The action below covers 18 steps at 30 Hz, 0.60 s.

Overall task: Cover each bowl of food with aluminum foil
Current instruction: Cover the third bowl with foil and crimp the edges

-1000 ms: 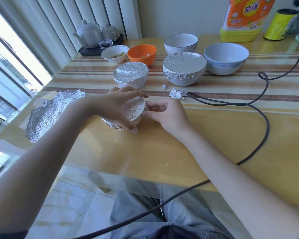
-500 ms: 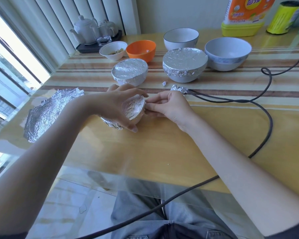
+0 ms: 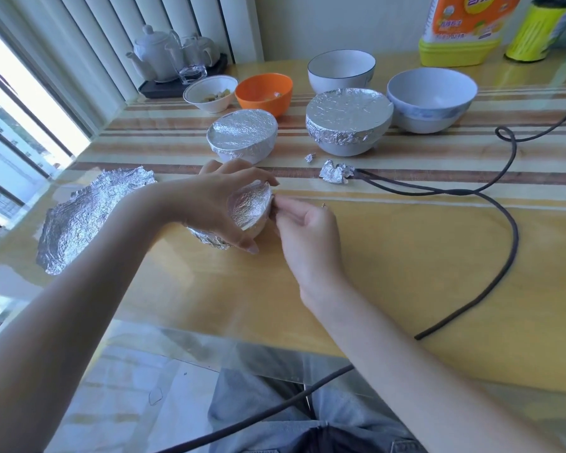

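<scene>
I see my left hand [image 3: 216, 204] curled over a small foil-wrapped bowl [image 3: 250, 207] that sits on the bench [image 3: 406, 273], thumb at its near side and fingers [image 3: 265, 182] arched over the far rim, gripping it. My right hand [image 3: 303, 223] is just to the right of that bowl, its fingertips bunched together and pinching the foil at the bowl's right edge. Behind the small bowl stand two covered bowls: a smaller covered bowl [image 3: 242, 135] directly behind it and a larger covered bowl [image 3: 348, 120] behind and to its right. Farther back from it are four uncovered ones: a white bowl with food [image 3: 211, 93], an orange bowl [image 3: 263, 93], a dark-rimmed white bowl [image 3: 340, 71] and a large pale bowl [image 3: 432, 99]. A loose crumpled foil sheet [image 3: 89, 217] lies to the left of the small bowl, and a foil scrap [image 3: 335, 171] lies to its right, beside a black cable [image 3: 504, 217].
</scene>
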Available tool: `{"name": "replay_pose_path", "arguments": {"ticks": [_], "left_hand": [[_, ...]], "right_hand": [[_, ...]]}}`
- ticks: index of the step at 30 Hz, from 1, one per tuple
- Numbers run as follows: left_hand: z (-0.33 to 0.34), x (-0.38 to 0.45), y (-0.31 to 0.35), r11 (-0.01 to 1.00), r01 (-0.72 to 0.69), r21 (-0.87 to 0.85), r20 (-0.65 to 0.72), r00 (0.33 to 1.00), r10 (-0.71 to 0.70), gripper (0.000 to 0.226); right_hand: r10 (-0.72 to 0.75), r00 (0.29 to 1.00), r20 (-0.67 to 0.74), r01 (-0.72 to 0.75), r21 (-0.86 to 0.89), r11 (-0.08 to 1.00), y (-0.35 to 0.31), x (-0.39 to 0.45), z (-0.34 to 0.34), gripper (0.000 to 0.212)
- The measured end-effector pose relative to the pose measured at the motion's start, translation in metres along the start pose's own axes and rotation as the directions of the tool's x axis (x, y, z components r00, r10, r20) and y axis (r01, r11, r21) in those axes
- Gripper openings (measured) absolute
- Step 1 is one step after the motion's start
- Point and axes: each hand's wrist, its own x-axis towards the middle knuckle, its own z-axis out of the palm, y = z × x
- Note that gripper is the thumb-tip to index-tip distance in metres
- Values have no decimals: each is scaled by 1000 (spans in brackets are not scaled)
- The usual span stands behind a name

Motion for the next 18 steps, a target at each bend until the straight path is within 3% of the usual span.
{"name": "replay_pose_path", "arguments": {"ticks": [2,5,11,15,18], "left_hand": [[1,1,-1,1000,-13,-4,-11,1000,13,101],[1,1,-1,999,-33,4,-24,999,33,96],[1,1,-1,1000,-15,-17,-19,1000,14,101],[2,0,0,1000,-24,13,-45,999,25,97],[1,0,2,1000,-23,20,-42,999,24,97]], "right_hand": [[-5,993,119,11,-57,998,-2,-16,4,53],[-7,982,191,34,-140,990,3,-26,14,72],[153,972,180,-172,95,980,1,-13,-10,68],[62,947,316,-85,60,995,-2,-15,0,76],[61,956,288,-70,23,997,-2,-13,4,73]]}}
